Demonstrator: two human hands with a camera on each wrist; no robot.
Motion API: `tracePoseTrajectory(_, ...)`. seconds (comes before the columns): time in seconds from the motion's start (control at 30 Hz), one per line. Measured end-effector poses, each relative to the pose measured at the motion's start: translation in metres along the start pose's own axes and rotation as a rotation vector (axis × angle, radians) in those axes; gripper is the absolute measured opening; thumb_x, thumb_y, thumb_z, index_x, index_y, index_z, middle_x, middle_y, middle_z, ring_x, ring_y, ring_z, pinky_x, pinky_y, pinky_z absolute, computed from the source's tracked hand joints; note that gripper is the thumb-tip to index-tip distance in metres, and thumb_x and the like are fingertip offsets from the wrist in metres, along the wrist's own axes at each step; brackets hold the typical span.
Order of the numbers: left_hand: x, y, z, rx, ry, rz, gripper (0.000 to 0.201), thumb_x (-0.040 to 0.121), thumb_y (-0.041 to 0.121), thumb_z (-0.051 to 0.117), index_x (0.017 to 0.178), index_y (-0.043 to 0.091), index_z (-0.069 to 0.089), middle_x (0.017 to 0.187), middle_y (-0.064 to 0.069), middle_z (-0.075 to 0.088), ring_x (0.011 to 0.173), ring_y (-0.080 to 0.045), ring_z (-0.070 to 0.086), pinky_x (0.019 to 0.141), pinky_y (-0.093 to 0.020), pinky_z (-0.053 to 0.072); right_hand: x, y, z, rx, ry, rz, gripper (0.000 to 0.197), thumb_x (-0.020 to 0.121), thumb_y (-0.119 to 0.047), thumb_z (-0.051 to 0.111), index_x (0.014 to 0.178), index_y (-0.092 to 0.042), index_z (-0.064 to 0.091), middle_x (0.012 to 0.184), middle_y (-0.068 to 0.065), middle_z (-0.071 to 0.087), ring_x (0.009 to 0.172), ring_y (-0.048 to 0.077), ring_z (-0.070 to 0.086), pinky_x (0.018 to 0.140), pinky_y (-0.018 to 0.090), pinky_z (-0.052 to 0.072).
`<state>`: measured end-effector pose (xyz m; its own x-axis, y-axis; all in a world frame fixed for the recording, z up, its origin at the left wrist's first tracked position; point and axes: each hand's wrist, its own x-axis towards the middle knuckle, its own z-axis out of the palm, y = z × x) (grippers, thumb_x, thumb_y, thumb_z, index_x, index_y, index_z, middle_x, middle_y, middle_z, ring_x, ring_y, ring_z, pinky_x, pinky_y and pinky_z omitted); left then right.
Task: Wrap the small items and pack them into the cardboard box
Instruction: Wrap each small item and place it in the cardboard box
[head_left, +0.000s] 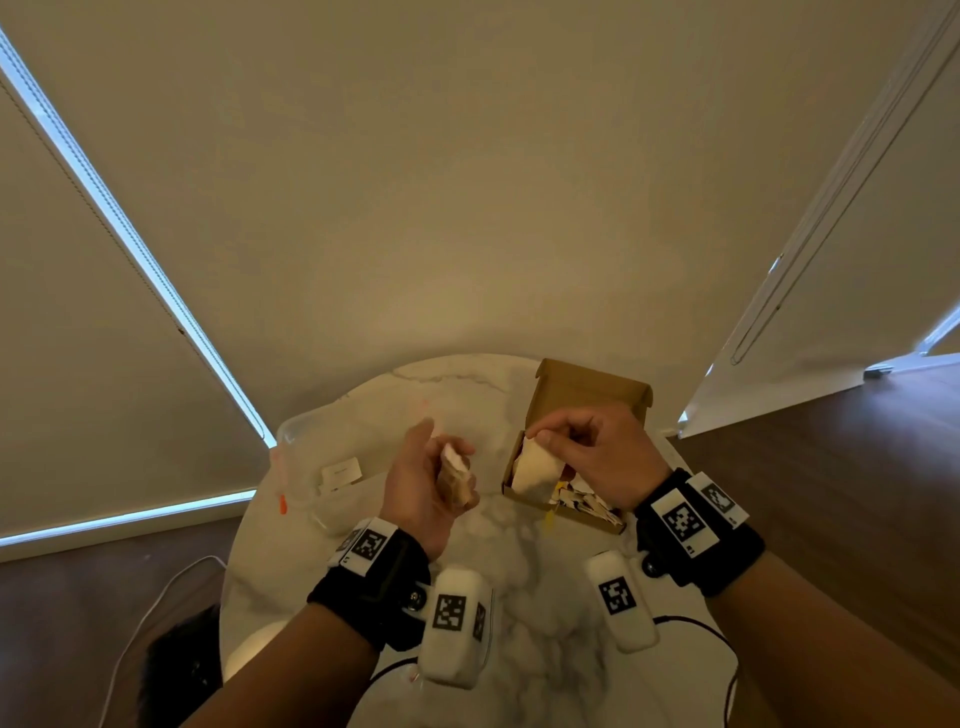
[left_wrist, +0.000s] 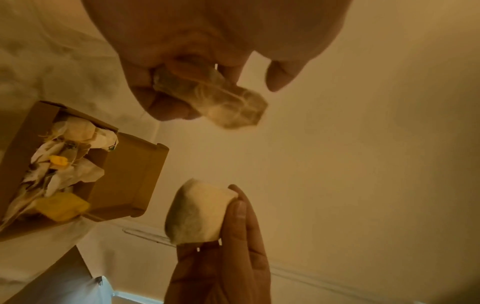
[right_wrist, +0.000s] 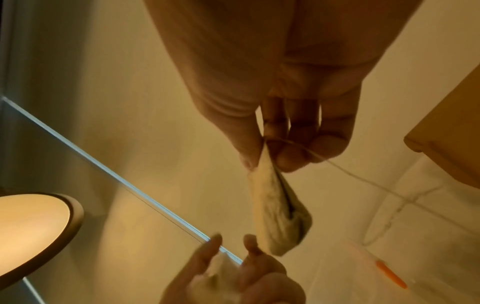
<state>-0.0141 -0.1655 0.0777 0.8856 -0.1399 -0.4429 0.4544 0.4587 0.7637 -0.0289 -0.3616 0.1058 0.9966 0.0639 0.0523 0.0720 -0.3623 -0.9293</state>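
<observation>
The room is dim and warm-toned. Cold blue daylight leaks in thin strips along the edges of the drawn blinds (head_left: 130, 228). A round lamp (right_wrist: 33, 230) glows yellow in the right wrist view. The marble counter (head_left: 519, 571) catches a soft sheen. Straight lines bow strongly toward the head view's edges. Both wrist views are soft, with motion blur on the fingers (right_wrist: 207, 253).

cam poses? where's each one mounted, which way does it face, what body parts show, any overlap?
Head: worn on head, looks forward-down at table; both forearms, left hand, right hand.
Left wrist: looks along left hand at its bundle; right fingers too.
Right wrist: looks along right hand at its bundle; left fingers too.
Shared: both bundles; head and left wrist share the box.
</observation>
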Motion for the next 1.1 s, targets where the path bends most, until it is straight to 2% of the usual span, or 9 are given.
tracePoseTrajectory(0.1, 0.0, -0.002, 0.003, 0.382, 0.017, 0.178, 0.04, 0.088, 0.041, 0.065, 0.068, 0.008, 0.058, 0.048, -0.002, 0.039, 0.039, -0.017, 0.032, 0.042, -0.022, 0.026, -0.001, -0.002, 0.004, -0.049, -0.036, -0.002, 0.011, 0.09, -0.012, 0.064, 0.094, -0.013, 0.075, 0.074, 0.006, 0.069, 0.049, 0.009, 0.057, 0.049, 0.019, 0.047)
tracePoseTrajectory(0.2, -0.004, -0.005, 0.006, 0.691, -0.051, 0.36, 0.026, 0.084, 0.028, 0.074, 0.07, 0.007, 0.066, 0.055, 0.001, 0.055, 0.033, -0.011, 0.038, 0.037, -0.019, 0.029, -0.001, -0.002, 0.008, -0.045, -0.058, -0.008, 0.01, 0.089, -0.011, 0.066, 0.093, -0.01, 0.074, 0.065, -0.002, 0.063, 0.045, 0.003, 0.052, 0.047, 0.015, 0.043)
tracePoseTrajectory(0.3, -0.009, -0.005, 0.007, 0.679, -0.137, 0.345, 0.012, 0.083, 0.023, 0.074, 0.086, 0.011, 0.074, 0.076, -0.001, 0.069, 0.033, -0.007, 0.039, 0.036, -0.017, 0.03, -0.002, -0.002, 0.011, -0.031, -0.065, -0.015, 0.008, 0.086, -0.012, 0.07, 0.092, -0.008, 0.073, 0.062, 0.001, 0.062, 0.045, 0.003, 0.052, 0.048, 0.016, 0.042)
tracePoseTrajectory(0.37, -0.009, -0.005, 0.007, 0.672, -0.152, 0.33, 0.012, 0.082, 0.02, 0.076, 0.087, 0.009, 0.075, 0.076, -0.001, 0.07, 0.035, -0.01, 0.042, 0.037, -0.018, 0.033, -0.002, -0.002, 0.012, -0.001, -0.061, -0.014, 0.011, 0.083, -0.014, 0.073, 0.091, -0.008, 0.071, 0.063, 0.007, 0.064, 0.045, 0.005, 0.052, 0.047, 0.017, 0.042)
tracePoseTrajectory(0.5, 0.001, -0.002, -0.002, 0.795, -0.066, 0.48, 0.005, 0.078, 0.013, 0.079, 0.075, 0.015, 0.075, 0.069, 0.007, 0.069, 0.063, -0.004, 0.061, 0.064, -0.019, 0.047, -0.004, 0.001, 0.011, -0.01, -0.038, 0.013, 0.015, 0.079, -0.02, 0.077, 0.087, -0.008, 0.071, 0.063, 0.003, 0.067, 0.047, 0.004, 0.056, 0.05, 0.019, 0.045)
tracePoseTrajectory(0.57, 0.004, 0.001, -0.006, 0.847, -0.039, 0.52, 0.008, 0.078, 0.014, 0.079, 0.075, 0.021, 0.075, 0.07, 0.008, 0.07, 0.068, -0.004, 0.063, 0.069, -0.02, 0.047, -0.005, 0.005, 0.008, -0.056, -0.052, 0.032, 0.01, 0.08, -0.02, 0.076, 0.081, -0.01, 0.073, 0.062, -0.002, 0.067, 0.049, 0.001, 0.056, 0.052, 0.019, 0.045)
tracePoseTrajectory(0.73, 0.003, 0.0, -0.008, 0.953, -0.092, 0.582, 0.02, 0.078, 0.019, 0.078, 0.083, 0.036, 0.069, 0.066, 0.006, 0.068, 0.066, -0.002, 0.063, 0.064, -0.022, 0.046, -0.005, 0.0, 0.01, -0.042, -0.042, 0.054, 0.013, 0.084, -0.017, 0.072, 0.079, -0.005, 0.072, 0.055, -0.005, 0.063, 0.044, 0.0, 0.053, 0.047, 0.015, 0.042)
tracePoseTrajectory(0.87, 0.004, -0.004, -0.003, 0.879, 0.005, 0.619, 0.009, 0.079, 0.021, 0.078, 0.076, 0.029, 0.074, 0.069, 0.004, 0.07, 0.062, -0.003, 0.062, 0.064, -0.021, 0.049, -0.009, -0.007, 0.015, 0.069, -0.019, 0.068, 0.018, 0.087, -0.017, 0.068, 0.081, 0.0, 0.071, 0.052, 0.003, 0.061, 0.04, 0.007, 0.051, 0.044, 0.018, 0.042)
tracePoseTrajectory(1.1, 0.006, -0.005, 0.007, 0.753, -0.039, 0.557, 0.012, 0.081, 0.016, 0.075, 0.074, 0.024, 0.076, 0.072, 0.008, 0.073, 0.07, -0.006, 0.066, 0.07, -0.024, 0.053, -0.018, 0.002, 0.025, 0.096, -0.041, 0.121, 0.019, 0.091, -0.019, 0.065, 0.081, -0.004, 0.072, 0.059, 0.012, 0.067, 0.045, 0.018, 0.057, 0.047, 0.024, 0.048)
